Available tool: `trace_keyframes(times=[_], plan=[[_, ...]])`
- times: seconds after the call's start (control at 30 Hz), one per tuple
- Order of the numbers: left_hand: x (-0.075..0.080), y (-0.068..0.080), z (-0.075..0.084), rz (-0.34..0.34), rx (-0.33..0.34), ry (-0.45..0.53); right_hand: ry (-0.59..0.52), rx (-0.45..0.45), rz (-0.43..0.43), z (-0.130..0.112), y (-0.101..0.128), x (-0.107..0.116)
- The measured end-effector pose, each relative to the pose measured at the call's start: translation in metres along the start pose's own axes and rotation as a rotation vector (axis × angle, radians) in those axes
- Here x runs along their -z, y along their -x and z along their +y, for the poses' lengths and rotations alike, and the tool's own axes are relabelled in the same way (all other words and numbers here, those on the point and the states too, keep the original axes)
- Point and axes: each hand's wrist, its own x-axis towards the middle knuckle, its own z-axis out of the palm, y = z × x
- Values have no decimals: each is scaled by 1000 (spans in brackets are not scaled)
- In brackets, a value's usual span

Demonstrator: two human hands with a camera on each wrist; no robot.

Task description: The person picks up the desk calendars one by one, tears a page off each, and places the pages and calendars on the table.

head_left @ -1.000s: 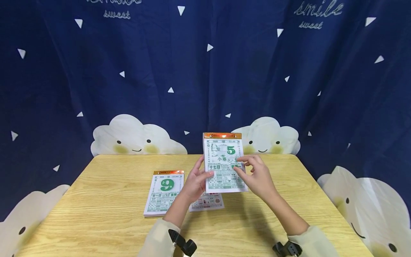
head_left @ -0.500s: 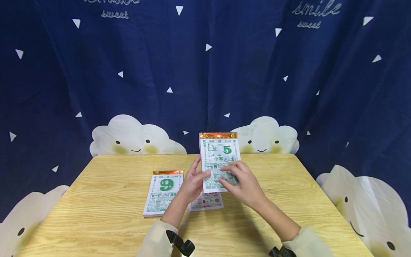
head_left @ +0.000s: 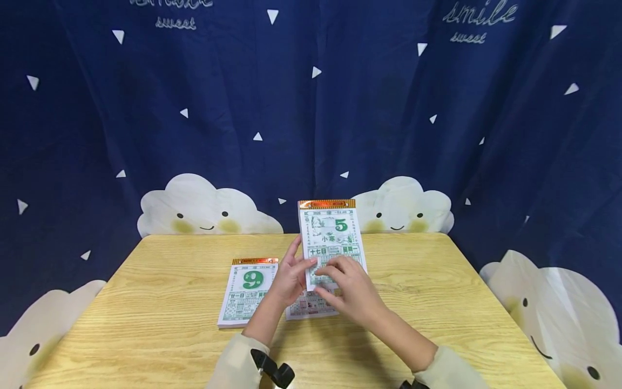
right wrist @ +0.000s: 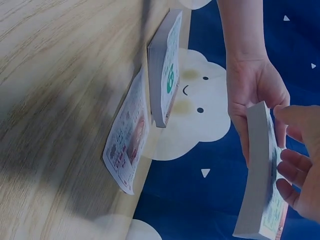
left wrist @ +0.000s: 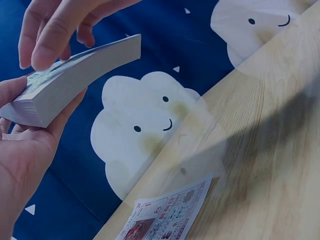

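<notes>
Above the table's [head_left: 437, 302] middle, I hold the "5" calendar pad [head_left: 332, 237] upright: my left hand [head_left: 290, 278] grips its lower left edge, my right hand [head_left: 351, 289] pinches the bottom of the top sheet. A crooked pull could rip that sheet or tug the pad loose onto the loose page [head_left: 305, 307] beside the "9" pad [head_left: 248, 292].

Loose sheet [head_left: 311, 307] at table's [head_left: 146, 335] middle lay partly hidden under hands; held calendar pad's [head_left: 331, 237] fine print was unreadable.
</notes>
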Motion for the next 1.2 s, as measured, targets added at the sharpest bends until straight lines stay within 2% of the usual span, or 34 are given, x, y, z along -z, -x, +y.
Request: trace_keyframes(times=[0.37, 0.6, 0.73, 0.9, 1.13, 1.2], plan=[[0, 1, 1, 6, -9, -16, 124, 51, -41, 0, -1, -4], [3, 1, 1, -21, -26, -23, 126, 101, -11, 0, -1, -4], [4, 2, 1, -25, -29, -13, 101, 93, 10, -1, -1, -5], [5, 4, 2, -40, -36, -5, 11, 8, 17, -3, -3, -6], [6, 6, 2, -48, -31, 14, -308, -192, 11, -6, -9, -1], [7, 7, 2, -59, -24, 26, -355, -239, 7, -6, -10, 1]])
